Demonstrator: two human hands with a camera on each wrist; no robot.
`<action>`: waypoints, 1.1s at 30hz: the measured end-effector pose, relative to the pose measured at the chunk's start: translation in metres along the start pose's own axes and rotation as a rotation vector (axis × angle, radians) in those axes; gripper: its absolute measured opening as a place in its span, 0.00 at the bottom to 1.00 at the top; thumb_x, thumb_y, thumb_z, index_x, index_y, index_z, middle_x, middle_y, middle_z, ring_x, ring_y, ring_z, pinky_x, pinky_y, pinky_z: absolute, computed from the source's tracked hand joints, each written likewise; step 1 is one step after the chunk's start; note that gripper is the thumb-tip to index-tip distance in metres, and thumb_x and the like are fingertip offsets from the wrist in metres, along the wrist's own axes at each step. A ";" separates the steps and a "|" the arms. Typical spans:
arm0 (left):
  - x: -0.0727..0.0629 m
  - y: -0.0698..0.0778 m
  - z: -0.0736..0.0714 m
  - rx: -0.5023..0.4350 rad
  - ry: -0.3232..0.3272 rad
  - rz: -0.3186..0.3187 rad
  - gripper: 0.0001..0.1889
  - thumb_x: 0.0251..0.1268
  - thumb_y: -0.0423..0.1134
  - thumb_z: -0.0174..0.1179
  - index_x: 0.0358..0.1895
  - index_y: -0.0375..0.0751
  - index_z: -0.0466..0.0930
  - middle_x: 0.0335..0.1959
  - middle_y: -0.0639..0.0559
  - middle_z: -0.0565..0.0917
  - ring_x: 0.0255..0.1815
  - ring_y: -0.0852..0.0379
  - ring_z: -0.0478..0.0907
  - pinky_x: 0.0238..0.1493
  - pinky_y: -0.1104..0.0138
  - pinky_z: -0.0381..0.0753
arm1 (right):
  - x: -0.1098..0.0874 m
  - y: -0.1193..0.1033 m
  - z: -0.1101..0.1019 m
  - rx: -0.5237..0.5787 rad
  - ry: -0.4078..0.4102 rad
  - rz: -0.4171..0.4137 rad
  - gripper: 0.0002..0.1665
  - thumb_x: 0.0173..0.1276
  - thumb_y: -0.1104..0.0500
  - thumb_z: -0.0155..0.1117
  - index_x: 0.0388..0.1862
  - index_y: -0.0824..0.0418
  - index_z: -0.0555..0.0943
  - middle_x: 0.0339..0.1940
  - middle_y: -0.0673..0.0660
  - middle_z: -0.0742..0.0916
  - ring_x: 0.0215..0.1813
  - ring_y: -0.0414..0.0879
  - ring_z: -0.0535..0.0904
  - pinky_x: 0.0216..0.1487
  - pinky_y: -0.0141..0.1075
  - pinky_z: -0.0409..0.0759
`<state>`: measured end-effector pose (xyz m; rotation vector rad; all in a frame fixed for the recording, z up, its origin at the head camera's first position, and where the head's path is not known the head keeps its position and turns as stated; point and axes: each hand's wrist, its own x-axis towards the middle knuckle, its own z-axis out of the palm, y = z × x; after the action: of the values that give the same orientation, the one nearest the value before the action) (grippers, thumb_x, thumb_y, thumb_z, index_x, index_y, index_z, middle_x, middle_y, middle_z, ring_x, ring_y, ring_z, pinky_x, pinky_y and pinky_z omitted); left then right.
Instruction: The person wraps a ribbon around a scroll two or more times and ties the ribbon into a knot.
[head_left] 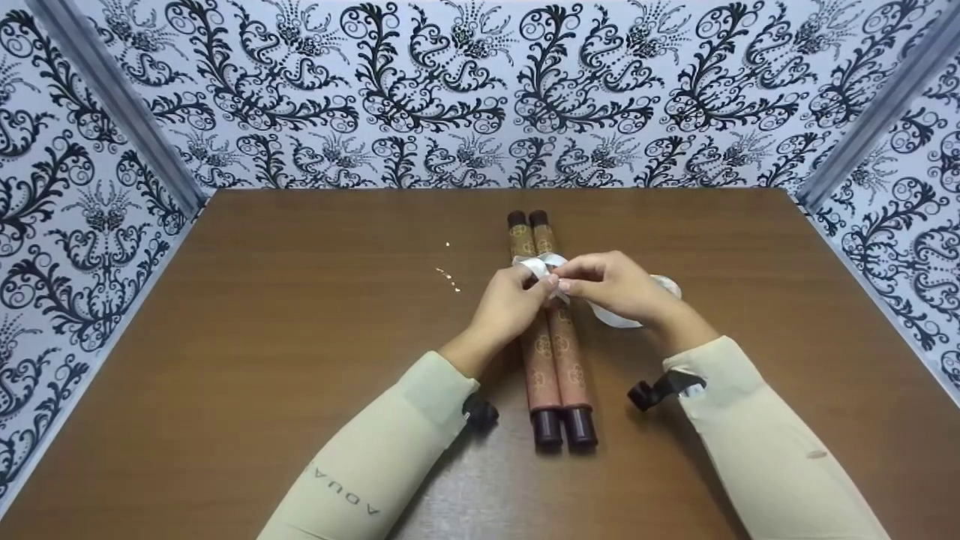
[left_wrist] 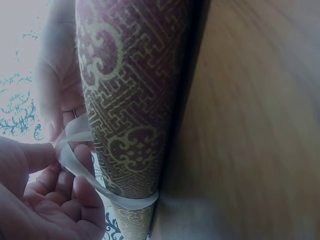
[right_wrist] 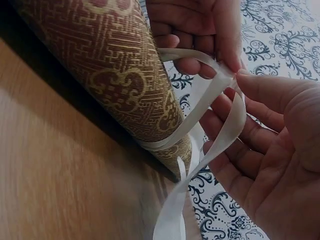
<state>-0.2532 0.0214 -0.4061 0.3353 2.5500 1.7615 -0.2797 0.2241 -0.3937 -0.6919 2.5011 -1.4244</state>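
Note:
Two scroll rolls point(head_left: 551, 352) in red-gold patterned cloth, with dark end knobs, lie side by side on the table. A white ribbon point(left_wrist: 131, 202) loops round them and rises to the fingers. My left hand point(head_left: 510, 304) pinches the ribbon between thumb and fingers just above the rolls. From the other side my right hand point(head_left: 619, 285) pinches it too, fingertips meeting the left ones. In the right wrist view a ribbon tail point(right_wrist: 172, 210) hangs from the right hand point(right_wrist: 280, 130). The crossing point is partly hidden by the fingertips.
More white ribbon point(head_left: 619, 319) trails on the table point(head_left: 300, 337) toward a small pale roll point(head_left: 667, 285) behind the right hand. Small light flecks point(head_left: 448, 279) lie left of the scrolls. Patterned walls point(head_left: 480, 90) enclose the back and sides.

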 end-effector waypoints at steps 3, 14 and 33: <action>0.000 0.001 0.000 0.012 0.014 -0.005 0.12 0.75 0.43 0.63 0.35 0.40 0.86 0.26 0.56 0.81 0.30 0.62 0.75 0.33 0.72 0.73 | 0.000 0.000 0.001 -0.014 -0.006 -0.005 0.13 0.73 0.60 0.69 0.52 0.65 0.88 0.48 0.63 0.91 0.47 0.38 0.86 0.52 0.28 0.82; -0.002 0.002 -0.002 -0.007 0.108 0.008 0.10 0.72 0.42 0.66 0.36 0.38 0.85 0.31 0.50 0.85 0.32 0.59 0.76 0.32 0.72 0.74 | 0.001 0.004 0.006 -0.043 0.015 0.002 0.10 0.73 0.59 0.68 0.42 0.66 0.89 0.39 0.61 0.90 0.43 0.40 0.82 0.48 0.28 0.78; -0.002 0.004 -0.004 0.160 0.154 0.150 0.07 0.71 0.32 0.64 0.46 0.41 0.90 0.46 0.47 0.89 0.49 0.53 0.85 0.54 0.62 0.83 | 0.002 0.002 0.005 -0.005 0.029 0.000 0.09 0.73 0.61 0.68 0.41 0.68 0.88 0.36 0.59 0.89 0.40 0.40 0.81 0.46 0.29 0.78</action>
<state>-0.2516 0.0188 -0.4010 0.4217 2.8527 1.6948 -0.2800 0.2200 -0.3982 -0.6776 2.5276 -1.4383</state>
